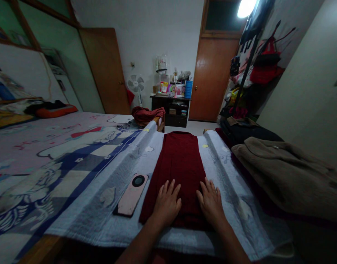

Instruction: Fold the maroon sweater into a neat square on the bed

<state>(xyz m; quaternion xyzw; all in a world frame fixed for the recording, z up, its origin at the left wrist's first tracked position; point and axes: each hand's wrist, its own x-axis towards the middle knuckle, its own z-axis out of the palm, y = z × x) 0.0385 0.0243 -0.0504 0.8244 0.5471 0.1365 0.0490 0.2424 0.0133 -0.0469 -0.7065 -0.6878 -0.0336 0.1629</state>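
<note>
A dark red garment (182,165), folded into a long narrow strip, lies flat on a pale blue-grey cover (108,229). My left hand (168,201) rests palm down on its near left part, fingers stretched forward. Over its near right edge lies my right hand (211,200), also flat, with the fingers spread a little. Neither hand grips the cloth. Left of the garment is a pink phone (131,196), back side up, with a round black camera ring.
A brown fleece coat (286,172) and dark clothes (248,130) are piled at the right. To the left stretches a bed with a patterned sheet (75,161). Beyond the far edge, a red cloth bundle (146,115) lies near a dark cabinet (170,112).
</note>
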